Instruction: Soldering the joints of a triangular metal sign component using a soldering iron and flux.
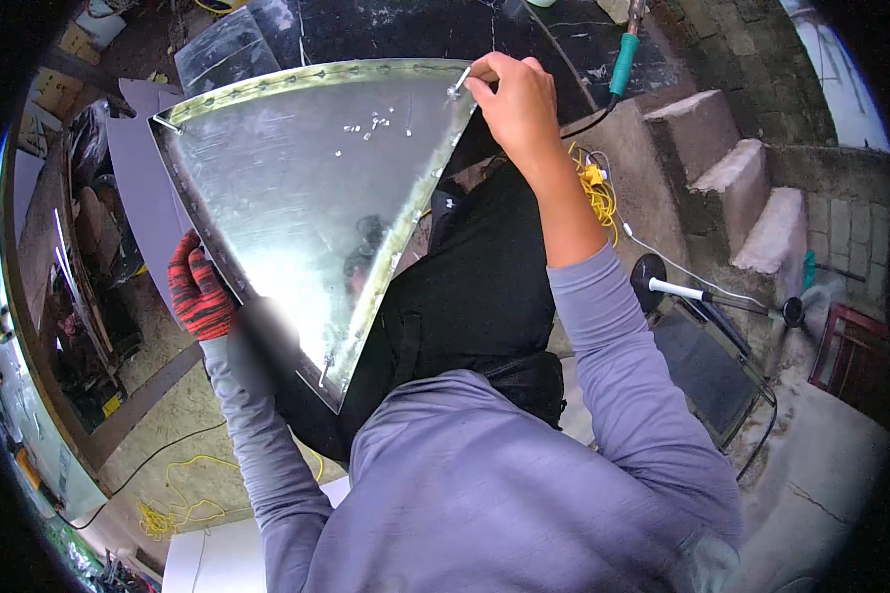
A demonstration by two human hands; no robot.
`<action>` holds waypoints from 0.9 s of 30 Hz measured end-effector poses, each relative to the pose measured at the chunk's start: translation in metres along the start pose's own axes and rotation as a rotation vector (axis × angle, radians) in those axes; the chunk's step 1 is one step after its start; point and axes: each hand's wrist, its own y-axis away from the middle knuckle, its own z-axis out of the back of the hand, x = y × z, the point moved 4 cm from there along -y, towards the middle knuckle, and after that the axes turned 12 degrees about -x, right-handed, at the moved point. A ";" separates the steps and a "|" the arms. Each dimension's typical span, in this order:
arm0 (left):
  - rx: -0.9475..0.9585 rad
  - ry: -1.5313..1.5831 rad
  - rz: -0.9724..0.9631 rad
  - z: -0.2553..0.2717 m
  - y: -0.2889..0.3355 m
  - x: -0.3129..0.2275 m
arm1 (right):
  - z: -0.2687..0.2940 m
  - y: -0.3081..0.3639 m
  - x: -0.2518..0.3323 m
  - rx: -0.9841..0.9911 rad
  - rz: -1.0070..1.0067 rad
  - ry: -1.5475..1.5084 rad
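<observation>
Grey shirt (504,484); metal panel (282,183) between right hand (517,104), pinching peg (461,79), and left hand (200,289), seemingly gripping edge (185,196).

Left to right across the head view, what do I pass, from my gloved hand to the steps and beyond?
Red-and-black gloved left hand → scattered small metal pieces → bare right hand → yellow cord beside the right forearm → concrete steps → dark red frame.

Grey steps (732,168) rise at right — a bundled yellow cord (594,188) lies nearby.
</observation>
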 end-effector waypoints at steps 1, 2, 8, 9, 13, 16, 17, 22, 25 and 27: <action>-0.006 -0.009 0.003 0.002 0.000 0.003 | -0.002 -0.001 -0.003 0.016 -0.005 -0.001; -0.005 -0.018 -0.022 0.003 -0.001 0.001 | -0.003 -0.002 -0.004 0.017 -0.011 0.000; 0.022 0.026 0.062 0.007 -0.002 0.016 | 0.001 -0.004 -0.017 -0.033 -0.052 -0.024; 0.036 -0.003 0.051 0.007 -0.003 0.018 | 0.005 -0.003 -0.016 -0.066 0.077 0.011; 0.040 0.016 0.061 0.007 -0.005 0.032 | 0.013 0.000 -0.015 -0.011 0.301 0.114; 0.054 0.306 0.277 0.039 -0.021 0.101 | 0.012 -0.004 -0.010 0.009 0.369 0.077; 0.066 0.545 0.479 0.030 -0.023 0.105 | 0.014 -0.005 -0.014 0.006 0.356 0.087; 0.017 0.421 0.482 0.044 -0.024 0.127 | 0.012 -0.006 -0.016 0.035 0.385 0.068; 0.079 0.710 0.575 0.025 -0.010 0.117 | 0.015 -0.004 -0.023 0.024 0.365 0.054; 0.085 0.680 0.582 0.052 -0.026 0.141 | 0.012 -0.005 -0.020 0.025 0.334 -0.009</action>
